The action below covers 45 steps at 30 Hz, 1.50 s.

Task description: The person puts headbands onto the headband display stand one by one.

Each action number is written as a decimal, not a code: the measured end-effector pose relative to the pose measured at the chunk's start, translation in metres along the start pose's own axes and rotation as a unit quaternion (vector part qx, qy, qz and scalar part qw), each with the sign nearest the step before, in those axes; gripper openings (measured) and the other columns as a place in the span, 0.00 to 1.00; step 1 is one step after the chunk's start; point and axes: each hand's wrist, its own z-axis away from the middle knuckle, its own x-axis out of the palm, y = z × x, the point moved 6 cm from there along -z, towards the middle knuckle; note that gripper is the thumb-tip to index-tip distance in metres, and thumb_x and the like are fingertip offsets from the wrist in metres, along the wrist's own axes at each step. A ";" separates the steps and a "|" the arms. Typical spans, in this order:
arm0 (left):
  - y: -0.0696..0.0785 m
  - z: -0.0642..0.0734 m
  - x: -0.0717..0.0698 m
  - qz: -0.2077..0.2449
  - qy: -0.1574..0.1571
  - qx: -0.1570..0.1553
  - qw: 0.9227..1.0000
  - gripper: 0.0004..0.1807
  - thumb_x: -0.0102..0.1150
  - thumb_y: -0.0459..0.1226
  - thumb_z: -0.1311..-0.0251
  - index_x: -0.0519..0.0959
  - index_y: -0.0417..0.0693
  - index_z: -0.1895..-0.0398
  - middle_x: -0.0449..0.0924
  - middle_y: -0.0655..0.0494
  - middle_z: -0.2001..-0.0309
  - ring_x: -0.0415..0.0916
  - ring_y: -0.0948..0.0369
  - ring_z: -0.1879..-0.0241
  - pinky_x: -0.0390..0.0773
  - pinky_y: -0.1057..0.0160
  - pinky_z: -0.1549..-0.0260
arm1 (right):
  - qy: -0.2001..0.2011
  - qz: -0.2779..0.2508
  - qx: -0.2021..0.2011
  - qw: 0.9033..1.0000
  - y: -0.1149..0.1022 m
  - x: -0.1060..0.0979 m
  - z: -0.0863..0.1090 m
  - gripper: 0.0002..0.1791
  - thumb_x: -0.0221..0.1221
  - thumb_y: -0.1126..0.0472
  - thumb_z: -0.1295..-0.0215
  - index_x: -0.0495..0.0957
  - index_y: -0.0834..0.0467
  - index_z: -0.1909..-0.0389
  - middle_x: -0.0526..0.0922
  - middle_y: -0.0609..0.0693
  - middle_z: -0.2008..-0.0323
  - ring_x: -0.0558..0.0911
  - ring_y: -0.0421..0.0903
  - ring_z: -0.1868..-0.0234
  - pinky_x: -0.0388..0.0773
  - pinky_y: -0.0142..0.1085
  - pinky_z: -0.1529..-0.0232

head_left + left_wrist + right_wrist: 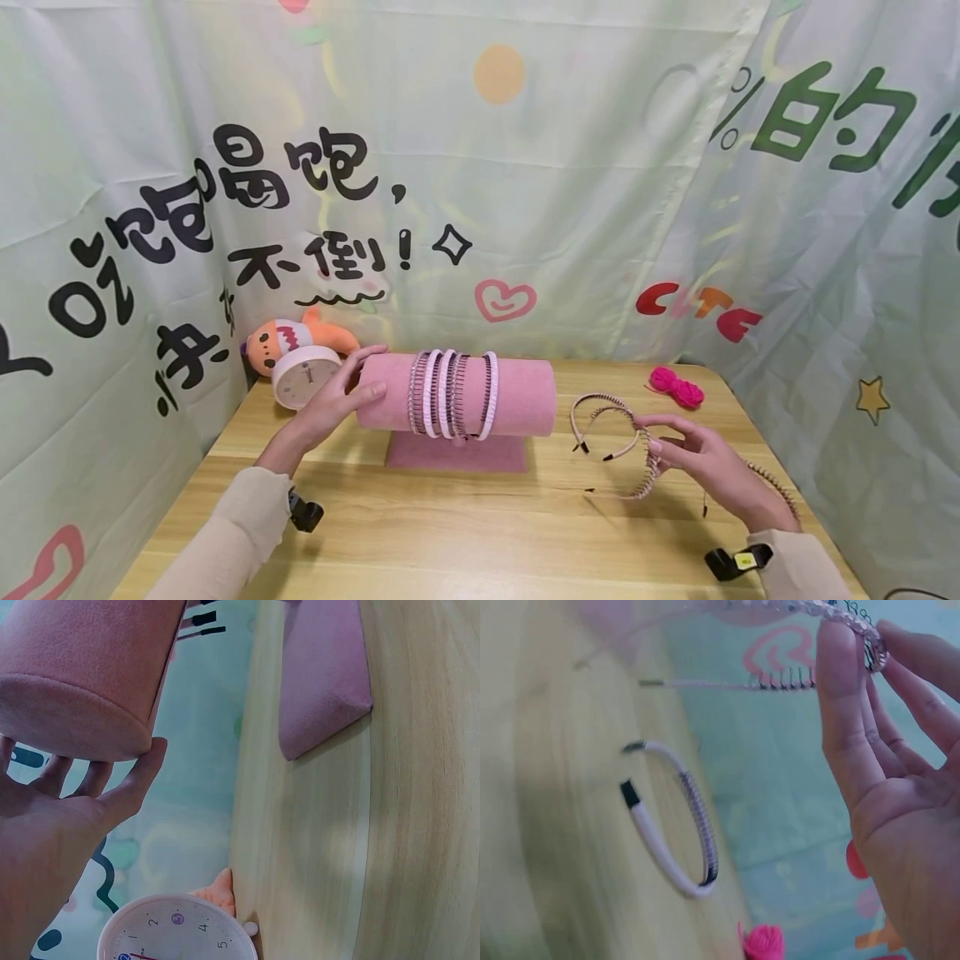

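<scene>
A pink, fabric-covered headband stand with a cylindrical bar sits on the table. Several white and toothed headbands are looped round its middle. My left hand holds the bar's left end, thumb on the front and fingers over the top; the left wrist view shows the fingers spread along the rim of the end. Off to the right, my right hand pinches a thin toothed headband between thumb and fingers, its open ends pointing left. Another pale headband lies on the table beyond it.
Behind my left hand are a round white clock and an orange plush toy. A bright pink yarn bundle lies at the back right. One more toothed headband shows beside my right wrist. Printed curtains border the wooden table.
</scene>
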 end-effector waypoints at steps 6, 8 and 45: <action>-0.002 0.000 -0.001 0.003 -0.002 -0.001 1.000 0.38 0.58 0.44 0.21 0.56 0.56 0.14 0.58 0.41 0.18 0.55 0.41 0.18 0.54 0.33 0.20 | 0.019 -0.030 -0.055 0.998 -0.015 0.007 -0.015 0.22 0.56 0.67 0.16 0.72 0.69 0.27 0.85 0.42 0.40 0.88 0.41 0.58 0.90 0.40 0.55; -0.002 0.000 0.000 0.003 -0.002 0.000 1.000 0.38 0.58 0.44 0.21 0.56 0.56 0.14 0.58 0.41 0.18 0.55 0.41 0.18 0.54 0.33 0.20 | 0.027 -0.036 -0.066 0.997 -0.018 0.009 -0.019 0.22 0.56 0.68 0.17 0.72 0.70 0.28 0.84 0.41 0.38 0.88 0.42 0.59 0.90 0.40 0.55; -0.001 0.000 0.000 0.002 -0.002 -0.001 1.000 0.38 0.58 0.44 0.21 0.56 0.56 0.14 0.57 0.41 0.17 0.54 0.41 0.17 0.53 0.32 0.19 | 0.027 -0.087 -0.038 0.995 -0.066 0.069 -0.085 0.28 0.64 0.57 0.20 0.73 0.57 0.24 0.74 0.60 0.27 0.92 0.47 0.51 0.91 0.45 0.48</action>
